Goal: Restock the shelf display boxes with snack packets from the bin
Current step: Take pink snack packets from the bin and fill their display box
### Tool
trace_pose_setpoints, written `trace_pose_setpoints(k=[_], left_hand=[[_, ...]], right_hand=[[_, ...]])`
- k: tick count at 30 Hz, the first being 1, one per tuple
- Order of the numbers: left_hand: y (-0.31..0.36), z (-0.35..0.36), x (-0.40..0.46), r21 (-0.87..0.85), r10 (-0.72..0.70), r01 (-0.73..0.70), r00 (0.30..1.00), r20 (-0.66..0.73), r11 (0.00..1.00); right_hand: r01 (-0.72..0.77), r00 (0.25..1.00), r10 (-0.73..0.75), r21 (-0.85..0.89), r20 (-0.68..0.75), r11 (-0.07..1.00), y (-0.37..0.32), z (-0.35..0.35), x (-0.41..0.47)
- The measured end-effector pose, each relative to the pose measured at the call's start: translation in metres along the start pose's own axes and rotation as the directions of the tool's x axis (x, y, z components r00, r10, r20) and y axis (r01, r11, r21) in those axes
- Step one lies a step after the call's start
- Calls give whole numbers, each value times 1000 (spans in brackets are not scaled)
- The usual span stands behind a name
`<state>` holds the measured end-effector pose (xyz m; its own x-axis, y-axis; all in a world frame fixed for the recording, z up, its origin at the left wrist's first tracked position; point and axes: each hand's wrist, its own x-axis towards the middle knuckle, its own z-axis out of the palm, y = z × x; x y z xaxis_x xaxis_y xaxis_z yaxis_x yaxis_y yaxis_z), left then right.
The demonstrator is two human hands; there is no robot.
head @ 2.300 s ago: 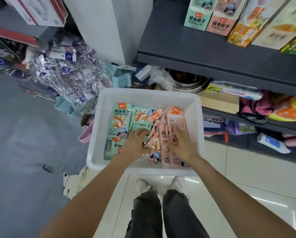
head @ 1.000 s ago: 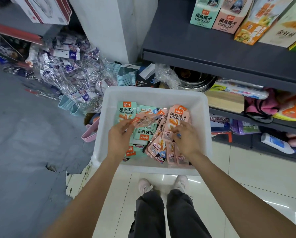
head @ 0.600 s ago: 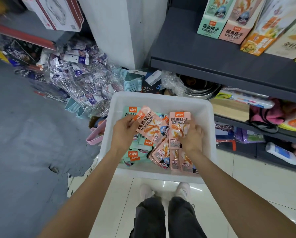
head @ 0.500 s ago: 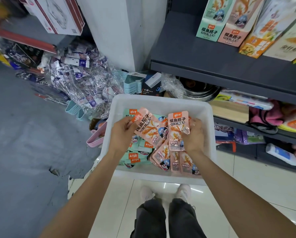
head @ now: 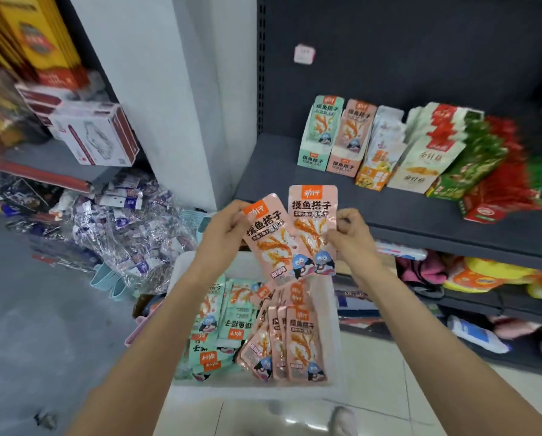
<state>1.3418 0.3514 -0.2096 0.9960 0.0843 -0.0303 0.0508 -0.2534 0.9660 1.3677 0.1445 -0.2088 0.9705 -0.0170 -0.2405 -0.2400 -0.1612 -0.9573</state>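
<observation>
My left hand grips a pink snack packet by its upper left edge, tilted. My right hand pinches a second pink packet, held upright and overlapping the first. Both packets hang above the white bin, which holds several green packets on its left and pink packets on its right. On the dark shelf stand a green display box and, to its right, a pink display box, each with packets in it.
Other snack boxes fill the shelf to the right of the display boxes. Lower shelves hold soft goods and a white bottle. A heap of clear-wrapped goods lies on the floor at left, beside a white pillar.
Both hands have lifted out of the bin, each with a pink packet, up to the level of the shelf edge. The view has tilted up and now shows the display boxes in full.
</observation>
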Motion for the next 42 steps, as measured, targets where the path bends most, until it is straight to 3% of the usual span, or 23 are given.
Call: trace_pose_setpoints(k=[7, 11, 16, 22, 25, 29, 36, 42], left_hand=[[61, 86, 39, 127, 152, -158, 987, 51, 979], [90, 144, 66, 64, 149, -151, 988, 34, 987], [115, 199, 101, 121, 144, -141, 989, -18, 983], [131, 226, 132, 212, 201, -200, 979, 20, 957], [137, 222, 153, 280, 208, -205, 978, 21, 938], [139, 200, 192, 290, 237, -201, 967, -94, 936], [139, 159, 272, 395, 318, -234, 934, -162, 889], [133, 148, 312, 290, 267, -213, 950, -160, 933]], right_hand=[[160, 969, -170, 70, 177, 985, -44, -101, 24], [159, 950, -172, 70, 261, 985, -49, -159, 52], [210, 932, -209, 28, 295, 977, -60, -216, 92], [355, 933, -338, -162, 126, 921, -72, -237, 137], [351, 935, -334, -174, 120, 920, -82, -237, 163], [357, 933, -345, -134, 107, 924, -99, -226, 203], [344, 931, -352, -96, -92, 934, -126, -184, 288], [331, 928, -356, -195, -108, 923, -122, -162, 337]])
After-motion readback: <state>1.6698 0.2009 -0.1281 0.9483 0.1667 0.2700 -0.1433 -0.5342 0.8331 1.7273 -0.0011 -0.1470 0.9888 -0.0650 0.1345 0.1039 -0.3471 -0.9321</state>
